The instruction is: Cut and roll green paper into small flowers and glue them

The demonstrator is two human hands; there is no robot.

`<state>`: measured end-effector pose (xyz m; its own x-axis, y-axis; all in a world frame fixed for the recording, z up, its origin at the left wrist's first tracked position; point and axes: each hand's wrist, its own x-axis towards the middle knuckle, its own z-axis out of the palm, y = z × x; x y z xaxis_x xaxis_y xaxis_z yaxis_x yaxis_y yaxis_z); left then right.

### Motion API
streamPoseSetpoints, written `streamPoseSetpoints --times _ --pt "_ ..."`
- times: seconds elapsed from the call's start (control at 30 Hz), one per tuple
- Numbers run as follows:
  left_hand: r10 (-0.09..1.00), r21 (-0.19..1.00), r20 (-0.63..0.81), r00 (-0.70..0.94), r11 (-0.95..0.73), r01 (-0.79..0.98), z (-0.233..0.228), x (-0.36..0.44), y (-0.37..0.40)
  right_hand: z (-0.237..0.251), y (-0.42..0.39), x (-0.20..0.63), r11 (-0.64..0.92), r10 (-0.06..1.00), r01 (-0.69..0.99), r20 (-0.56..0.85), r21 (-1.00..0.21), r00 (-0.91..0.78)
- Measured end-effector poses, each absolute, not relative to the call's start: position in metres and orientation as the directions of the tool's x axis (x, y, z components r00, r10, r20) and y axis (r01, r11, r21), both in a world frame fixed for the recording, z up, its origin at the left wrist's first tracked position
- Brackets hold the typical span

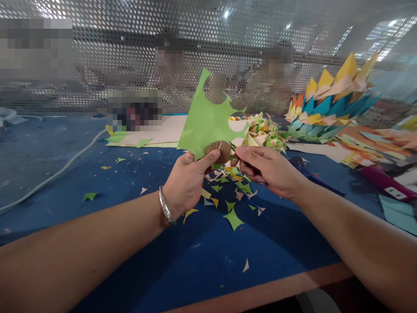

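Note:
My left hand (189,184), with a silver bracelet at the wrist, pinches a sheet of green paper (208,121) together with a round brown disc (216,152) under the thumb. Curved bites are cut out of the sheet's upper and right edges. At the disc's right side, my right hand (265,167) is closed around a small pair of scissors (232,148); the fingers mostly hide them. Below both hands, green, yellow and pale paper scraps (233,219) are scattered on the blue tabletop (195,261).
Folded paper pieces (265,130) are heaped behind my right hand. A layered paper construction (335,104) stands at the right, near a purple object (387,182). Pale paper sheets (163,130) lie behind my left hand. A white cable (61,169) crosses the left side. Perforated metal (211,43) closes off the back.

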<state>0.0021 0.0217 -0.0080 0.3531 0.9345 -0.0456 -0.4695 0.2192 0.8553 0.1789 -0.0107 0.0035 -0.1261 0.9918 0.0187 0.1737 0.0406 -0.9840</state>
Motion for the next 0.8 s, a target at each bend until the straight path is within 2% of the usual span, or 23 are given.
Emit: streamPoseSetpoints --times 0.23,0.47,0.57,0.8 --pt "0.934 0.804 -0.069 0.35 0.26 -0.535 -0.002 0.0055 0.0134 0.0032 -0.0114 0.1773 -0.048 0.989 0.038 -0.053 -0.998 -0.137" --pt "0.963 0.804 -0.001 0.269 0.161 -0.573 -0.0082 0.0029 0.0181 0.0037 -0.0114 0.1784 -0.047 0.991 -0.003 -0.047 -0.999 -0.122" --pt "0.95 0.819 0.041 0.31 0.146 -0.554 -0.0088 0.0033 0.0172 0.0033 -0.0113 0.1775 -0.051 0.993 0.002 -0.051 -0.999 -0.103" --pt "0.926 0.855 0.008 0.378 0.189 -0.483 -0.0104 0.0051 0.0145 0.0045 -0.0128 0.1756 -0.047 0.993 -0.003 -0.047 -0.999 -0.11"
